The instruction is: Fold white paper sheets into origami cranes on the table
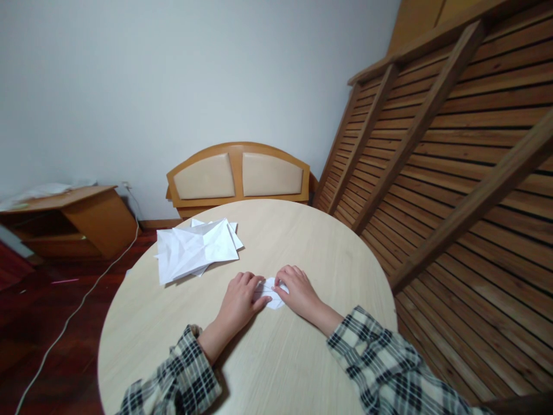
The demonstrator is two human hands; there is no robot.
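A small folded white paper (275, 302) lies on the round wooden table, between my two hands. From its left side my left hand (241, 297) holds it, thumb along the near edge and fingers at the far edge. My right hand (299, 293) pinches the paper near its middle right, thumb and index finger meeting on it. The fingers of both hands cover parts of the paper, so its full outline is hidden.
Several creased white sheets (196, 248) are piled on the table (298, 363) at the back left. Behind it stands a padded headboard (238, 173). Wooden slats (453, 190) lean along the right. A cable (93, 288) trails across the floor past a low cabinet (99, 222).
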